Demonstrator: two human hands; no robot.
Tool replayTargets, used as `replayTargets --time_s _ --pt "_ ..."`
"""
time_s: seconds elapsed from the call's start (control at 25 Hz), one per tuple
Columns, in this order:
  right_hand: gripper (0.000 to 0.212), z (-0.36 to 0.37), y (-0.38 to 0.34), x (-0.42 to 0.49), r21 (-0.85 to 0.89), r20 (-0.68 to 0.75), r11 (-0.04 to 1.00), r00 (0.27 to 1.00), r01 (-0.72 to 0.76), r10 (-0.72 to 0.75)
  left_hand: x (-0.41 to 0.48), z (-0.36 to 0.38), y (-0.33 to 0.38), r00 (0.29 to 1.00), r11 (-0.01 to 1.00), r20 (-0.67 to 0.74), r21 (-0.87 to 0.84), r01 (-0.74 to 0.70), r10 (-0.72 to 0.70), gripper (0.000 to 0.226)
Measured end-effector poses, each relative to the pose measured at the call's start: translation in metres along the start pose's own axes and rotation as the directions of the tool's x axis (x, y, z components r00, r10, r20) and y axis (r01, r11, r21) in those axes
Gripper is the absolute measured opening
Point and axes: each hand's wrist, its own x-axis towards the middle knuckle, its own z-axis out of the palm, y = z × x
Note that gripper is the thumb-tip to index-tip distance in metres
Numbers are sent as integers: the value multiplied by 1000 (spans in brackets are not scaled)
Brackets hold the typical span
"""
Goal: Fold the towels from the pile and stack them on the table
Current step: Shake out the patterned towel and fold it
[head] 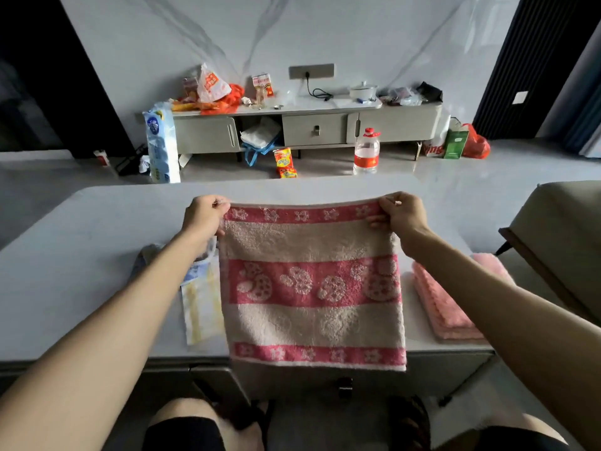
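Both the left hand [203, 214] and right hand [401, 213] pinch the top corners of a nubbly pink-and-cream banded terry towel [313, 284], which hangs above the smooth grey table [65, 255].

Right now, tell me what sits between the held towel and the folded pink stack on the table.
Nothing visible does. Both hands, left and right, hold the patterned towel up by its top corners; the pink stack lies to its right, under the right forearm, with only bare table showing between them.
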Motion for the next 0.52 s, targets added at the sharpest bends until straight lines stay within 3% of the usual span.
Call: replayTargets --time_s 0.2,0.36,0.52 --pt "23 27 94 72 -62 32 977 978 -205 207 44 74 -67 996 995 37 59 81 -84 13" --pt "22 32 104 78 -35 71 971 969 -236 237 42 75 -69 973 970 196 -184 160 -123 24" --pt "33 7 90 44 19 19 960 960 -281 280 -1 48 -56 921 843 377 -460 280 -101 15"
